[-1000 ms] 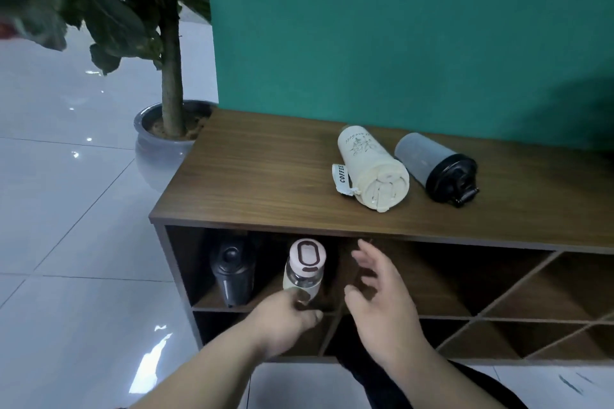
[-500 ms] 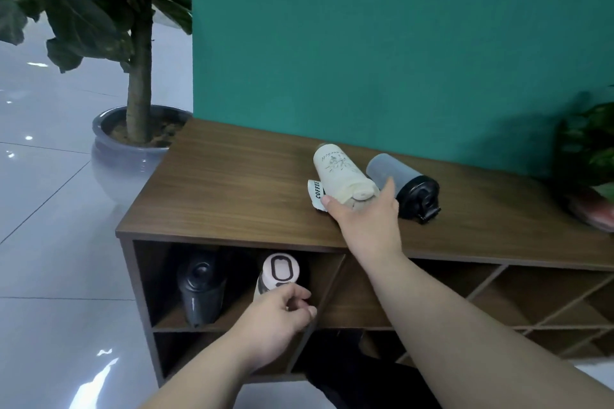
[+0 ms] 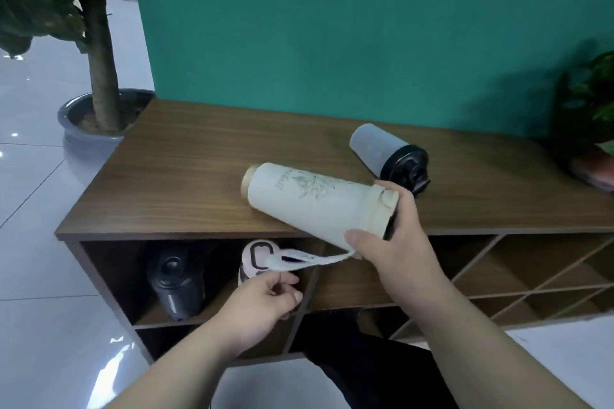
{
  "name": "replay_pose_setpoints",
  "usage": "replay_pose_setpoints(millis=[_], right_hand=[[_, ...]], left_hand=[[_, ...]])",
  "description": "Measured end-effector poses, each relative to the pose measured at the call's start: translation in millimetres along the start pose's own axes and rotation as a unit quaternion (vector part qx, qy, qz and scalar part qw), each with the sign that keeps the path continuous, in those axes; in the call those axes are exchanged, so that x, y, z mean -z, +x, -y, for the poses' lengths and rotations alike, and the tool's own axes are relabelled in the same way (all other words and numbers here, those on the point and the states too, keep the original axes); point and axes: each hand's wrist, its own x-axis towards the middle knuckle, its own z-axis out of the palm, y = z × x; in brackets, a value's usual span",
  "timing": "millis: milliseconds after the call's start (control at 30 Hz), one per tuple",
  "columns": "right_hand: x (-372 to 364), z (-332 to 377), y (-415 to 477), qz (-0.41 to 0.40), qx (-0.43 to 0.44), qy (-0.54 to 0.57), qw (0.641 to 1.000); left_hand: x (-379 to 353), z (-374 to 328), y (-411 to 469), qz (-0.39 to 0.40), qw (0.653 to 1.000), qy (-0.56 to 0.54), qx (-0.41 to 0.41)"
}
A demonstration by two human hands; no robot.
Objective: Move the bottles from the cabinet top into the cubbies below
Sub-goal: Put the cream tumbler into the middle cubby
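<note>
My right hand (image 3: 395, 249) grips a cream bottle (image 3: 309, 199) at its lid end and holds it tilted over the front edge of the wooden cabinet top (image 3: 186, 176). The bottle's white strap (image 3: 309, 261) dangles to the left. A grey bottle with a black lid (image 3: 378, 148) lies on its side on the top, just behind my right hand. In the upper left cubby a pink-lidded bottle (image 3: 257, 254) stands with my left hand (image 3: 259, 305) curled around its lower part. A black bottle (image 3: 174, 279) stands to its left.
Diagonal-walled cubbies (image 3: 498, 276) run to the right under the top. A potted tree (image 3: 83, 143) stands on the tiled floor to the cabinet's left. A leafy plant (image 3: 594, 103) sits at the top's far right, against the green wall.
My right hand has lifted the cream bottle off the cabinet top and swung it toward me, base pointing left. My left hand has stayed at the pink-lidded bottle.
</note>
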Motion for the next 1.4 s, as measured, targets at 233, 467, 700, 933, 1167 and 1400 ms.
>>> replay_pose_setpoints(millis=[233, 467, 700, 933, 1167, 1400], right_hand=[[97, -19, -35, 0.098, 0.009, -0.005, 0.995], [84, -68, -13, 0.105, -0.040, -0.311, 0.944], [54, -112, 42, 0.087, -0.045, -0.355, 0.930], [34, -135, 81, 0.122, -0.040, -0.374, 0.919], [25, -145, 99, 0.135, -0.053, -0.388, 0.910], [21, -157, 95, 0.096, -0.010, -0.349, 0.932]], left_hand=[[-23, 3, -16, 0.028, 0.998, 0.057, 0.016], [-80, 22, -12, 0.051, 0.986, 0.161, 0.007], [-153, 26, 38, -0.045, 0.989, 0.139, 0.011], [-162, 41, 84, -0.132, 0.981, 0.125, 0.071], [-167, 48, 104, -0.149, 0.974, 0.131, 0.110], [-174, 67, 122, -0.153, 0.964, 0.182, 0.120]])
